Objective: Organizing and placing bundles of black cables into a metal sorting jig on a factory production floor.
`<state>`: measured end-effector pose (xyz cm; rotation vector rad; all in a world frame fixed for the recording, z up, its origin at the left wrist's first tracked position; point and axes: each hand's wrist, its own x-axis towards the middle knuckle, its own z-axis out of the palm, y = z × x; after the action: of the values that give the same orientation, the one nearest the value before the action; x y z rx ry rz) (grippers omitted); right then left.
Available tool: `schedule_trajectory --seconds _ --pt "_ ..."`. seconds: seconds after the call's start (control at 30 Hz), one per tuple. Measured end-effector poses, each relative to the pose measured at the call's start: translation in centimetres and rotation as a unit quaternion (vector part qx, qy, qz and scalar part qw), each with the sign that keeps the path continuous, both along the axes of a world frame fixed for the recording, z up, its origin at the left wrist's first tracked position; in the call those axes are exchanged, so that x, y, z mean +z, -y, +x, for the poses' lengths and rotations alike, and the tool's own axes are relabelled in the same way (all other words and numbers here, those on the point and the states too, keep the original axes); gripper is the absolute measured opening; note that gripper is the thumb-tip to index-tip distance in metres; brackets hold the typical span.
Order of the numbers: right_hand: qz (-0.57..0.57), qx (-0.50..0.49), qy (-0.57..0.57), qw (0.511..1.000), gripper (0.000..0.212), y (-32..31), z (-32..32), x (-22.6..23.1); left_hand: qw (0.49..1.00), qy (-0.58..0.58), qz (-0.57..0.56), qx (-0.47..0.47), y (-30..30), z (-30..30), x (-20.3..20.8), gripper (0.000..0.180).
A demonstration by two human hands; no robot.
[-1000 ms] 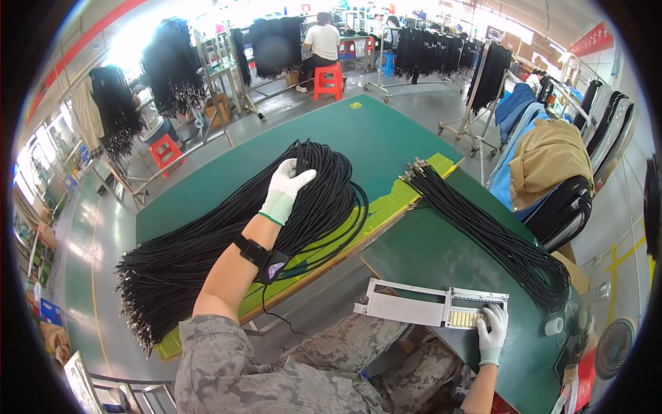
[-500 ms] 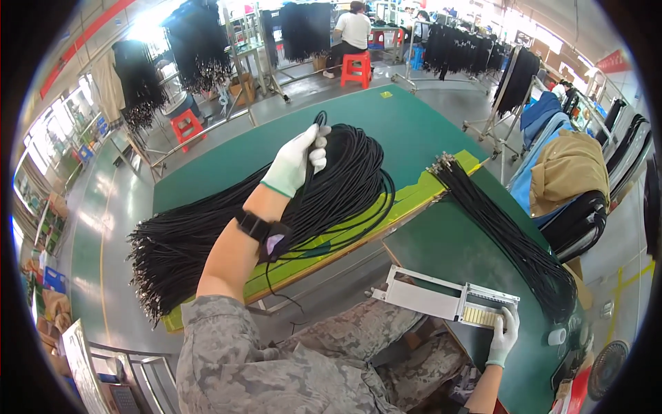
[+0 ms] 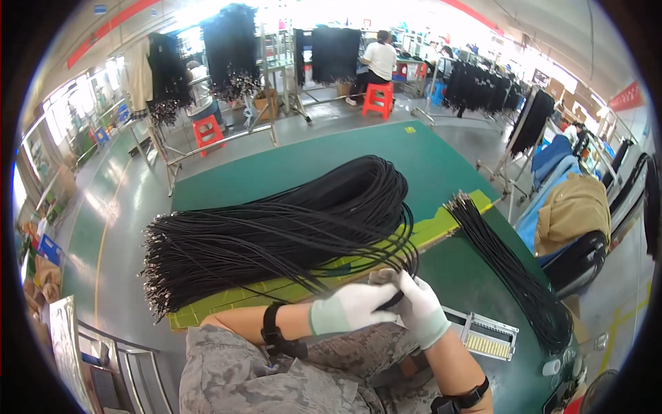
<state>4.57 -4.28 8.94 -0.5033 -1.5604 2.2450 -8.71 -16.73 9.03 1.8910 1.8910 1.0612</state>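
Note:
A thick bundle of black cables (image 3: 296,214) with metal-tipped ends at the left lies across the green table, looped at its right end. Several strands run from it to the near table edge, where my hands meet. My gloved right hand (image 3: 422,310) has its fingers closed on these cables. Beside it, my gloved left hand (image 3: 358,307), slightly blurred, is curled round the same cables; its fingertips are partly hidden. Close to my right forearm lies a white metal frame (image 3: 491,337) holding a row of pale yellow strips, partly covered by my right hand.
A thinner black cable bundle (image 3: 507,269) lies along the right-hand table. Yellow-green tape (image 3: 458,215) covers the main table's near edge. Jackets (image 3: 572,214) are piled at the right. Beyond the table are a red stool (image 3: 378,100), a seated person and racks of hanging cables (image 3: 231,55).
My left hand came down from the bundle's loop to the near edge, drawing cables along. My right hand left the white frame and joined it on the cables. The view shifted.

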Motion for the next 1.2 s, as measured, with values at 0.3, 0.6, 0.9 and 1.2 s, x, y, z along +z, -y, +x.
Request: schedule_trajectory --seconds 0.3,0.6,0.9,1.2 --pt "0.042 0.029 -0.019 0.999 0.019 0.0 -1.9 7.9 0.844 -0.228 0.354 0.333 1.9 -5.7 4.4 0.049" --pt "0.420 0.044 0.019 0.906 0.018 2.8 -1.0 10.9 0.922 -0.275 0.142 0.234 1.4 -13.4 3.0 0.039" --pt "0.015 -0.139 -0.183 0.973 0.023 -4.9 5.0 7.7 0.809 -0.313 0.265 0.421 13.5 -27.5 5.0 0.031" --pt "-0.046 -0.218 -0.112 0.968 0.022 -5.7 11.0 1.8 0.691 -0.547 0.299 0.366 13.5 -26.6 11.1 0.021"
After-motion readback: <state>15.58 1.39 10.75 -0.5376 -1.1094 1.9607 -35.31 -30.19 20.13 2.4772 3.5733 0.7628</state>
